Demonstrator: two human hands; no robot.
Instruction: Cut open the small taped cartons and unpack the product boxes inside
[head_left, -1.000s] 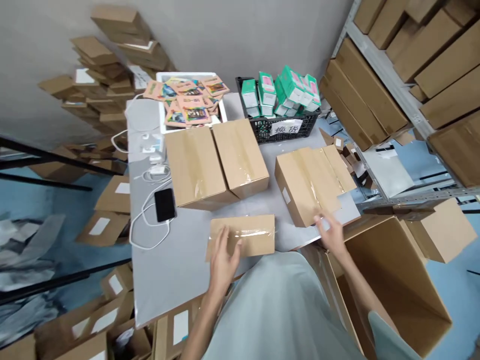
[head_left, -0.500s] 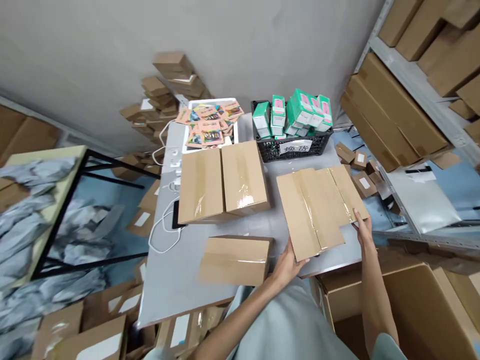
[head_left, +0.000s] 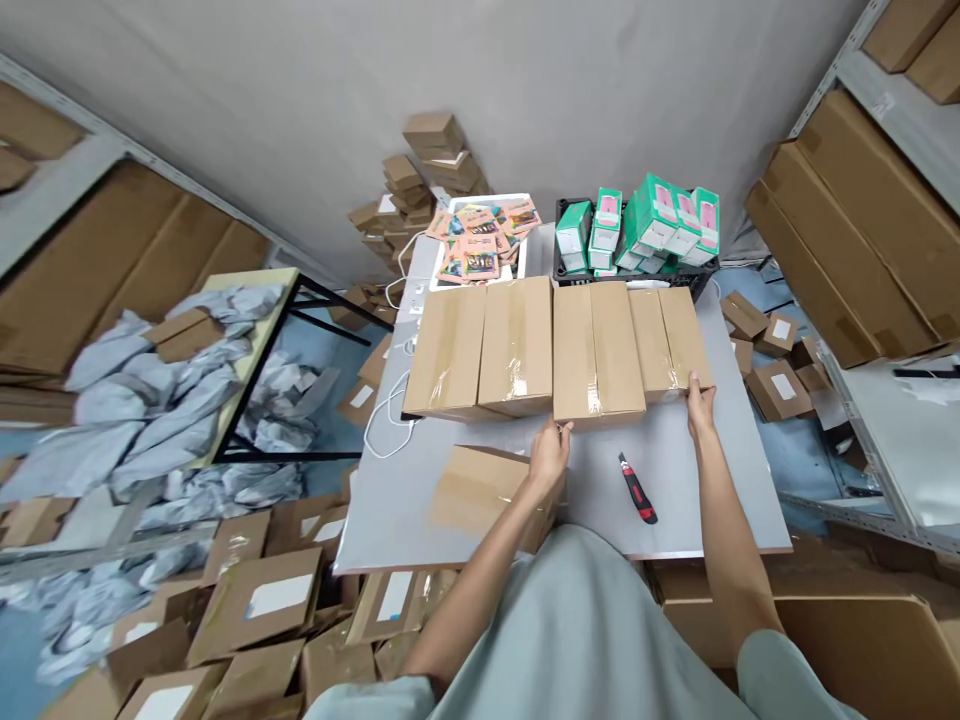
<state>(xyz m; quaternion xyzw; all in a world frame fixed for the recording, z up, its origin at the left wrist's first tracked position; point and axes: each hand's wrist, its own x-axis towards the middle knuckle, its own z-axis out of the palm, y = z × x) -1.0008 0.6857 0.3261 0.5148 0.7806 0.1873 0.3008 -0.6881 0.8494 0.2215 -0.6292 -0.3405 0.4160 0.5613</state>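
Observation:
Four taped cardboard boxes stand in a row across the table. My left hand [head_left: 550, 452] has its fingers bent at the near left corner of the third cardboard box [head_left: 598, 350]. At the right end of the row is a smaller cardboard box [head_left: 670, 342], and my right hand [head_left: 701, 403] grips its near right corner. The two boxes sit side by side, right of the cardboard boxes [head_left: 448, 350] on the left. Below my left forearm lies another cardboard box [head_left: 484, 490], partly covered by the arm. A red and black utility knife [head_left: 637, 490] rests between my hands.
A white bin [head_left: 523, 262] of pink packets and a black crate [head_left: 562, 272] of green-and-white boxes stand at the table's back. White cables [head_left: 386, 430] run along the left side. An open carton [head_left: 862, 640] stands at lower right; parcels [head_left: 255, 600] pile up at lower left.
Both hands have pushed the two right boxes away from me and left, squaring them with the row in front of the crate. The utility knife has come into sight.

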